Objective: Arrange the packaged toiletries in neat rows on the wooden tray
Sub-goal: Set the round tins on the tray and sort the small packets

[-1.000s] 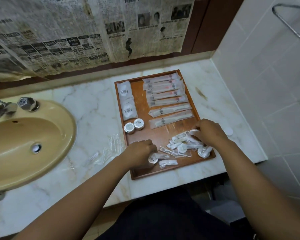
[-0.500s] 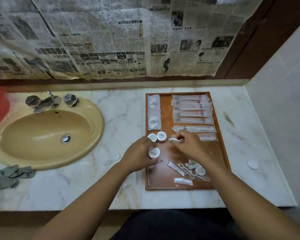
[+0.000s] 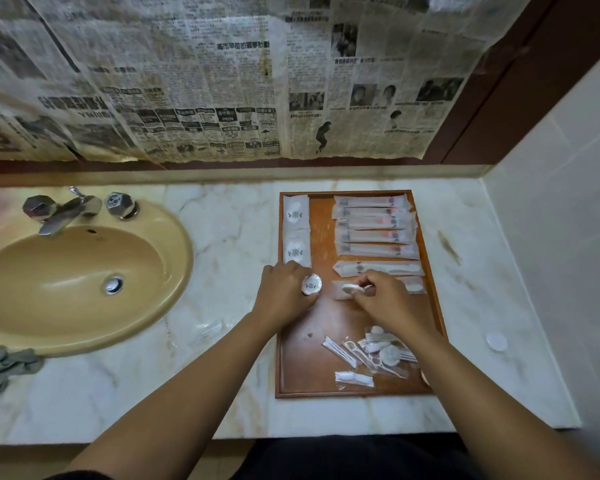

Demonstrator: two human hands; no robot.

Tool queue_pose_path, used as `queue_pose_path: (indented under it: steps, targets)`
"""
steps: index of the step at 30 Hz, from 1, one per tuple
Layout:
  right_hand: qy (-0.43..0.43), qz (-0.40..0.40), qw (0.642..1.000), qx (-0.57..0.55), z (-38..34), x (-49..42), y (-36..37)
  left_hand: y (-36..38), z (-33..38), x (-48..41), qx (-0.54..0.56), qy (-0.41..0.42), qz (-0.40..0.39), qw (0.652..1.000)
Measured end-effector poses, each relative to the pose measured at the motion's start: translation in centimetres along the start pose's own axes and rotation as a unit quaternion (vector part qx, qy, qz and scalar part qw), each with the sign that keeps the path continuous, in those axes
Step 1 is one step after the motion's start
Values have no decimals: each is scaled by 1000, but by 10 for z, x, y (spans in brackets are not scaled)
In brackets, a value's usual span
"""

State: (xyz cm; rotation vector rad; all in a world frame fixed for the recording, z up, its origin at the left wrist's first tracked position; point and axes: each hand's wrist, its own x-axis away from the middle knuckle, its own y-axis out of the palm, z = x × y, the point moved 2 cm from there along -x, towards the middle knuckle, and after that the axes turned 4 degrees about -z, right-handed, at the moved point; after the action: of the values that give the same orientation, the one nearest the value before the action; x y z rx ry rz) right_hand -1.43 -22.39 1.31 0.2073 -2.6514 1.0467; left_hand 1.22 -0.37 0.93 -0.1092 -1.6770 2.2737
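Where the tray sits: wooden tray (image 3: 293, 368) on the marble counter (image 3: 222, 237), right of the sink (image 3: 84, 271).
Left hand: left hand (image 3: 283, 296) clasps a round silver tin (image 3: 311, 284) at the tray's left edge.
Right hand: right hand (image 3: 383, 299) pinches a small white packet (image 3: 351, 288), possibly a cap; blurred.
Rows: long sachets (image 3: 374, 230) stacked at the back right; square packets (image 3: 296, 230) back left.
Loose pile: small wrapped items (image 3: 371, 351) near the front right.

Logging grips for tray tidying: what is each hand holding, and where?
Left hand: small round silver-topped container, by its rim. Right hand: small white packaged item, pinched at one end.
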Motion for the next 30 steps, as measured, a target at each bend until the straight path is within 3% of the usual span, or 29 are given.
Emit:
queue_pose_path:
  steps: [6, 11, 18, 22, 30]
  targets:
    - [-24, 21, 999, -6, 16, 1, -8, 16, 0, -20, -45, 9, -17, 999]
    - [-69, 27, 997, -28, 17, 0, -3, 24, -5, -17, -19, 7, -15, 1000]
    - [-117, 24, 993, -3, 1, -6, 10, 14, -10, 5, 144, -25, 26, 989]
    - [-211, 24, 977, 25, -14, -11, 21, 2, -13, 22, 307, -55, -2, 950]
    - [-283, -32, 958, 42, -39, -14, 44, -16, -27, 40, 351, -74, -21, 933]
